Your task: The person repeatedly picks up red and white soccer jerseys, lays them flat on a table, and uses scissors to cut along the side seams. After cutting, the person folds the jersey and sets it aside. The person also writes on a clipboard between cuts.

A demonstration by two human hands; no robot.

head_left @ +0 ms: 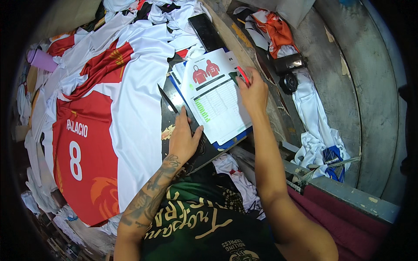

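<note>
Printed sheets (213, 117) showing red jerseys and a table with green marks lie on a blue clipboard atop a dark board (170, 150). My right hand (252, 93) is closed on a red pen (244, 75) over the sheets' upper right. My left hand (185, 137) rests open left of the papers, fingertips beside a long, thin black blade-like tool (165, 95); whether they touch it is unclear. Left of the board, a red-and-white printed jersey fabric (98, 154) is spread out. A black phone (203, 31) lies beyond the papers.
Piled white and red fabrics (126, 11) fill the back and far left, with a lilac item (41, 58). At right, a grey ledge (339, 78) carries orange cloth (278, 35), a black device (289, 63) and long white fabric (311, 108). Maroon fabric (331, 217) is at lower right.
</note>
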